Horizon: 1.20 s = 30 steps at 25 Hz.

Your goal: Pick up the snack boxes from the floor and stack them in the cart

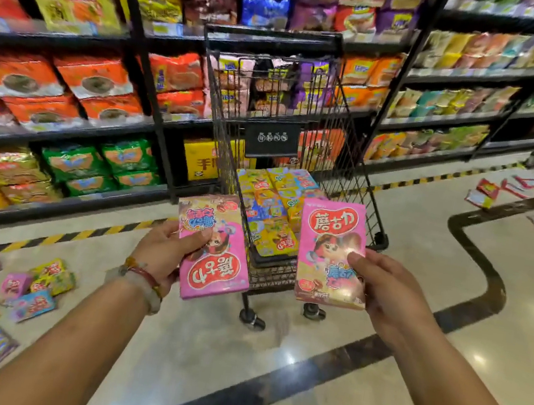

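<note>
Two bare forearms reach forward from the bottom edge, nearest the camera, both stretched toward the cart. The left hand [161,249], with beaded bracelets [140,278] on its wrist, grasps a pink snack box [213,250] by its left edge, thumb lying across the front; this box is turned upside down, so its red heart-shaped label with white characters sits at the lower end. The right hand [384,289] grasps a second pink snack box [330,253] by its right edge, thumb pressed on the front; this one is upright, its red label reading 蘑古力 at the top, a cartoon girl's figure below. Both boxes are held in the air just in front of the near end of the cart, one at each side.

On the floor [270,359] at far left lie scattered snack boxes [27,291], pink, blue and yellow, more than ten, too blurred to count exactly. The black wire cart [352,152] stands in the middle on small wheels, and a stack of boxes [271,210], mostly yellow with some pink and blue, fills its bottom. A dark placard [271,139] hangs inside it, its writing unreadable. At far right more packets [516,191] lie on the floor. Shelves [69,75] of bagged goods line the back.
</note>
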### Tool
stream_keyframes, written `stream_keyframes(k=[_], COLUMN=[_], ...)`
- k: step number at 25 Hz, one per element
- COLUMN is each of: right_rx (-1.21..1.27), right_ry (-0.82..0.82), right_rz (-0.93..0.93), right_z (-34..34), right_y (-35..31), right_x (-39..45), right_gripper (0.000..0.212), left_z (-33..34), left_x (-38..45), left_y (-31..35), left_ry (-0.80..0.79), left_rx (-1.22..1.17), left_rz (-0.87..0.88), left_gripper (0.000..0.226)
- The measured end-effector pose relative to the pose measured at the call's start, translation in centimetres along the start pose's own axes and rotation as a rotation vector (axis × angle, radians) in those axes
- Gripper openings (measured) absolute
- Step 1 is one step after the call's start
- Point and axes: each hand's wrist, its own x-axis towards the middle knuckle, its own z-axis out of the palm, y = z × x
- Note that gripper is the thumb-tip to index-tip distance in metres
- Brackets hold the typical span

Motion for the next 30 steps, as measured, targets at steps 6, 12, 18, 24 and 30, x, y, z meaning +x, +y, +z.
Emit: stream_keyframes(k=[6,12,18,24,30], right_rx=[0.060,-0.014,-0.008,0.019,-0.195], right_ry=[0.038,0.037,0.043,0.062,0.098], right_rz=[0.035,0.101,0.158,0.218,0.249], right_z=[-2.0,-0.7,1.4,3.5,8.0], right_y=[-1.2,-2.7,-4.4,-1.4,7.3], right_x=[5.5,14.0,23.8,36.5,53.2], right_gripper=[0.010,0.016,0.011,0.016,0.039], left_z=[4.7,8.0,12.5,17.1,18.1], left_x=[4.2,13.1,23.4,33.8,47.6], left_y=[0.9,2.7,4.7,3.8,-0.9], left_ry=[-0.002,0.020,0.042,0.275,0.549], left_rx=[0.036,0.009,0.046,0.256,0.432], left_rz=[-0.010,-0.010,-0.006,0.067,-0.039], left_gripper=[0.010,0.022,0.019,0.048,0.045])
